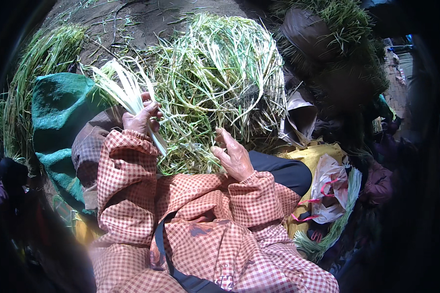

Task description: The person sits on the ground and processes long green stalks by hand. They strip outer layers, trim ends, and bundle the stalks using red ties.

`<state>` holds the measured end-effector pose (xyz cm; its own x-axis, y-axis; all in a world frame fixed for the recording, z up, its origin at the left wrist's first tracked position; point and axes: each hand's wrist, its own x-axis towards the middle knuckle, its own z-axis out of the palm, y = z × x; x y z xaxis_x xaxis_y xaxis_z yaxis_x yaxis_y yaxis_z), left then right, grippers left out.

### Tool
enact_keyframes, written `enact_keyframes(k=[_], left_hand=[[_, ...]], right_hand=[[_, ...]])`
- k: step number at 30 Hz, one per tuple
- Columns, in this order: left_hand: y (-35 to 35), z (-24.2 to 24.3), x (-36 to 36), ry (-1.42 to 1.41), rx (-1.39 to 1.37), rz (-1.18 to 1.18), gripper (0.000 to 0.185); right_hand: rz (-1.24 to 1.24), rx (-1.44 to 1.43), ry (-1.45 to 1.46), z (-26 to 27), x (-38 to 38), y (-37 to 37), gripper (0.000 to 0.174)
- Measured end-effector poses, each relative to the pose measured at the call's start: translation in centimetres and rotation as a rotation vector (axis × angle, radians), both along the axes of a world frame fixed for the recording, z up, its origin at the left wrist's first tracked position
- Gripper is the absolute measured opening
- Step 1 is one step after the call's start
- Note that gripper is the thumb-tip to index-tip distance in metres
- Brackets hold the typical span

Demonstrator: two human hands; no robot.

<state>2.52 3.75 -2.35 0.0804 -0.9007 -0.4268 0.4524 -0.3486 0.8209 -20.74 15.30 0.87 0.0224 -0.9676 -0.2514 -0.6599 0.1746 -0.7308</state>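
Observation:
My left hand [145,115] is closed around a bundle of pale green-white stalks [123,86], which fan out to the upper left, their other ends pointing down towards my lap. To its right, my right hand [233,154] has thumb and forefinger bent close together at the near edge of the heap; whether a thin stalk lies between them is not plain. A large heap of long green and yellowish stalks [220,73] lies before me, with tangled leaves and some dark roots. Loose leaves lie between my two hands.
A green woven sack [55,110] and another heap of stalks [47,51] are at the left. Right of my knee, a plastic bag [330,186] with pink ties and a bundle of thin green stalks [346,212] rest by a yellow sack [315,155]. More greens [348,25] lie upper right.

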Motion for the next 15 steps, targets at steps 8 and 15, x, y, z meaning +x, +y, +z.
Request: enact_keyframes(k=[8,15], left_hand=[[-1.3,0.2,1.4,0.172,-0.062,-0.013,0.038],[2.3,-0.5,-2.5,0.133,0.065,-0.167,0.036]], right_hand=[[-0.087,-0.091,-0.273,-6.5,4.5,-0.5,0.020],[-0.025,-0.116,-0.117,-4.4,6.2,-2.2,0.014]])
